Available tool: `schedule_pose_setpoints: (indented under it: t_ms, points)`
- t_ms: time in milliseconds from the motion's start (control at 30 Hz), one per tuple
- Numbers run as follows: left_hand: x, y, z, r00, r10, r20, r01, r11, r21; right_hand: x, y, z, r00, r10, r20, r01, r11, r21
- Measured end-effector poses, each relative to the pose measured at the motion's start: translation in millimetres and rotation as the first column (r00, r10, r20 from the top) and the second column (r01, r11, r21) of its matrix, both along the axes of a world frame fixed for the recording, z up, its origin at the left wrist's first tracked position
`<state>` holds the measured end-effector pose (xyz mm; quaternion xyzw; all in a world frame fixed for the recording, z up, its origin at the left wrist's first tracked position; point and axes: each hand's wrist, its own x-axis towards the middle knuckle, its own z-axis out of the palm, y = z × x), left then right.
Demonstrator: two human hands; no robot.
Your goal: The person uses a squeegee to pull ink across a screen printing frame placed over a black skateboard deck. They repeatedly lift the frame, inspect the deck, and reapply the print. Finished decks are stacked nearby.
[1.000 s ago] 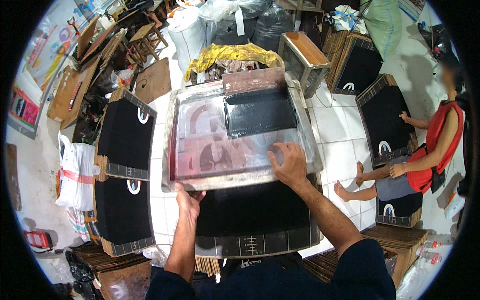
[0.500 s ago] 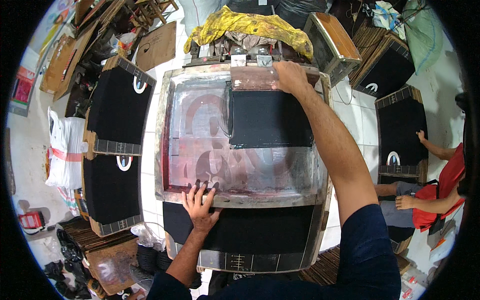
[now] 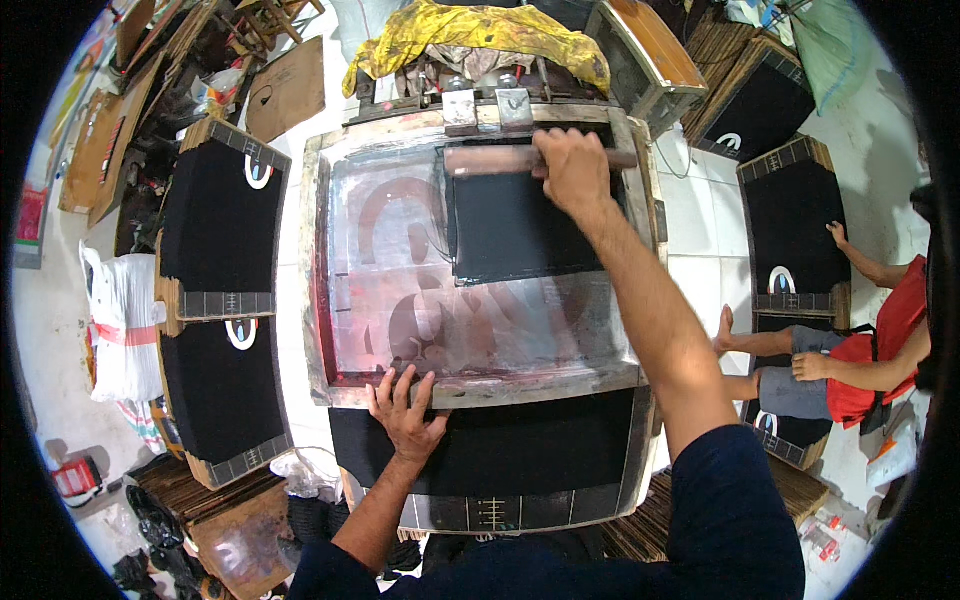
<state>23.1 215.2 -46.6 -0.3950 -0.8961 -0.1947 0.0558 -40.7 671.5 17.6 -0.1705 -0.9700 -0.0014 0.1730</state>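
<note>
A wood-framed printing screen [image 3: 500, 392] lies over a black cloth on a board [image 3: 500, 450] in front of me. Its mesh is translucent, with reddish stencil shapes at the left and a black rectangle [image 3: 530, 225] at the upper right. My right hand [image 3: 574, 168] grips a wooden squeegee [image 3: 490, 160] near the screen's far edge, above the top of the black rectangle. The squeegee's blade edge is hard to make out. My left hand [image 3: 408, 415] rests with fingers spread on the near rail of the frame, fingertips over its inner edge.
Boards with black cloth [image 3: 220, 220] stand at the left, others [image 3: 797, 215] at the right. A stained yellow cloth [image 3: 480, 55] covers the clamp mechanism at the far end. A person in red [image 3: 872, 350] sits at the right, one hand on a board. Cardboard stacks [image 3: 235, 510] lie lower left.
My right hand has turned the squeegee, which now looks narrower and has come slightly off the far rail. The whole view has shifted a little. My left hand stays on the near rail.
</note>
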Motion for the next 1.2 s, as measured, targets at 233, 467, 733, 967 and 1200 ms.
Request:
schedule_pose_setpoints:
  t_ms: [233,467,733,967,1200]
  points:
    - [0.3,3.3,4.4,1.000,-0.002,0.015,0.001,0.999,0.033,68.9,-64.2,20.5,0.991,0.003,0.131,0.014,0.992,-0.127]
    - [-1.6,2.0,2.7,1.000,-0.014,-0.005,0.014,1.000,0.013,-23.4,15.4,10.4,0.995,-0.007,-0.096,0.011,0.999,0.037]
    - [-0.1,2.2,1.8,1.000,0.007,0.022,-0.007,1.000,0.011,6.7,-7.0,8.5,0.996,-0.017,0.089,0.022,0.999,-0.049]
    - [0.6,3.9,3.8,1.000,0.001,-0.005,-0.001,0.999,0.044,100.3,-94.0,17.8,0.997,-0.023,0.067,0.029,0.995,-0.091]
    - [-2.2,9.5,18.1,0.998,-0.022,-0.055,0.026,0.997,0.072,107.5,-93.6,8.0,0.999,-0.007,0.040,0.009,0.998,-0.066]
